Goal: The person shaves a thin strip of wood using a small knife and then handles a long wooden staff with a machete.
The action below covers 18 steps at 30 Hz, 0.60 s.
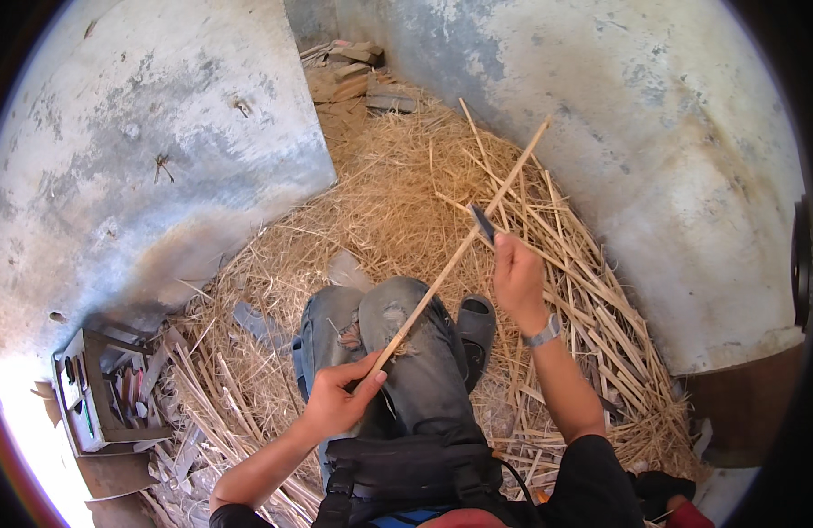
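Note:
A long, pale strip of wood or bamboo point(437, 282) slants up and away to the right across my knees. Near its close end my left hand point(340, 398) is closed around it, thumb on top, above my jeans point(406, 370). My right hand point(519, 275), with a metal-banded watch point(543, 330) on the wrist, grips a knife whose handle is hidden in the fist. The dark knife blade point(482, 222) lies across the strip, well beyond my left hand. Curly shavings point(380, 194) are heaped under and beyond the strip.
Many similar strips point(600, 321) lie along the right wall point(670, 132). More strips point(217, 392) lie at the left, by a wooden box point(116, 396) with small items. Wood blocks point(358, 62) are stacked far off. A dark slipper point(477, 330) sits beside my right knee.

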Each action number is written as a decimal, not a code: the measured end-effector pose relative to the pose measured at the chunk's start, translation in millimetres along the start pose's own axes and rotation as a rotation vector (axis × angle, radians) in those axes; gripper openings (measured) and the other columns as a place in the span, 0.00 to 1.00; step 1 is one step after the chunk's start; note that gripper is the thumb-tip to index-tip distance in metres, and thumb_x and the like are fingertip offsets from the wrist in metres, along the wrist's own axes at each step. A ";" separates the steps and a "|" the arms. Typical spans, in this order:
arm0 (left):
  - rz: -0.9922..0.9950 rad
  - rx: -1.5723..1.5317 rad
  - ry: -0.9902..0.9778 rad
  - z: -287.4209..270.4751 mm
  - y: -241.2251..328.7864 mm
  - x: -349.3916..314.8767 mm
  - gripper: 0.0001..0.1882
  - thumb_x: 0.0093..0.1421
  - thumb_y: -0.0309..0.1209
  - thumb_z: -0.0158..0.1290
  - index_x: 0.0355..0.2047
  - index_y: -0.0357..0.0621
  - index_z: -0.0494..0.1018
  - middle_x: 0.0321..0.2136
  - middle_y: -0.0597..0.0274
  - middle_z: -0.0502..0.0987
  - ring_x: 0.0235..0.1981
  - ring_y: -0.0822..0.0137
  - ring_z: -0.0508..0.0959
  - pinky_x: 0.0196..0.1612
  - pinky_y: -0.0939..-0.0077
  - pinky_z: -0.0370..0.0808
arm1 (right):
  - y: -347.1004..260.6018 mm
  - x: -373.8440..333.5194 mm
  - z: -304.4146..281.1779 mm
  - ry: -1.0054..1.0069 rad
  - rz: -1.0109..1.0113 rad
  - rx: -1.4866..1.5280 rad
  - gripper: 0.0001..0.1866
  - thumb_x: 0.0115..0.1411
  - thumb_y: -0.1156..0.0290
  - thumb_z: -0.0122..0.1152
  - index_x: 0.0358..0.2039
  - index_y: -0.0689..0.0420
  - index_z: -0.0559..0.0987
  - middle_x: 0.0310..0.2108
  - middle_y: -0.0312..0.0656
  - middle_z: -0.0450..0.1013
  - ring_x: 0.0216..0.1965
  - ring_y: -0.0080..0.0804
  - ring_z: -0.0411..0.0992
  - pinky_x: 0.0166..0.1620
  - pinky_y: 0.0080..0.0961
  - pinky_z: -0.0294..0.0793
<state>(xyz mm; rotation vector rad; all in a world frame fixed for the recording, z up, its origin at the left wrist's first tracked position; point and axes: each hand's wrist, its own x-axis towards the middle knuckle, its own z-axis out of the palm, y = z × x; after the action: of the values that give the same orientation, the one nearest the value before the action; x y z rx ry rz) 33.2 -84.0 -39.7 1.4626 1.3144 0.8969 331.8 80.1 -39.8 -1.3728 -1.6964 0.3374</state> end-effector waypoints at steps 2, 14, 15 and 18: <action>-0.078 -0.084 -0.030 -5.1 7.4 1.3 0.21 0.68 0.29 0.59 0.59 0.34 0.76 0.42 0.56 0.85 0.40 0.79 0.78 0.45 0.80 0.76 | 14.1 19.4 -17.2 -0.020 0.066 -0.036 0.22 0.76 0.59 0.47 0.34 0.65 0.78 0.16 0.41 0.66 0.17 0.30 0.64 0.24 0.34 0.61; -0.171 0.134 -0.180 -57.5 0.0 -49.1 0.24 0.66 0.28 0.61 0.60 0.32 0.74 0.20 0.66 0.76 0.24 0.83 0.69 0.28 0.81 0.68 | 44.2 49.5 -33.2 0.069 0.057 -0.252 0.23 0.76 0.58 0.48 0.35 0.64 0.82 0.15 0.49 0.69 0.16 0.43 0.67 0.22 0.39 0.63; -0.154 0.150 -0.162 -58.8 -4.8 -55.7 0.24 0.65 0.28 0.62 0.60 0.32 0.74 0.18 0.65 0.74 0.21 0.82 0.68 0.25 0.80 0.67 | 47.2 50.9 -33.7 0.066 0.070 -0.304 0.22 0.75 0.59 0.48 0.35 0.64 0.83 0.15 0.51 0.69 0.15 0.48 0.68 0.21 0.40 0.63; -0.103 0.200 -0.158 -63.7 -5.4 -61.2 0.23 0.64 0.27 0.62 0.59 0.31 0.75 0.15 0.61 0.70 0.17 0.79 0.67 0.23 0.77 0.65 | 63.5 55.5 -33.9 0.142 0.080 -0.378 0.23 0.75 0.59 0.49 0.33 0.63 0.83 0.16 0.54 0.71 0.17 0.52 0.69 0.22 0.44 0.65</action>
<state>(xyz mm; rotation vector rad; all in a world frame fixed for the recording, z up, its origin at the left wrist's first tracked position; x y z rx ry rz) -38.0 -133.7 -22.3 1.5687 1.3773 0.5834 399.6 140.6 -38.7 -1.6981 -1.6444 -0.0424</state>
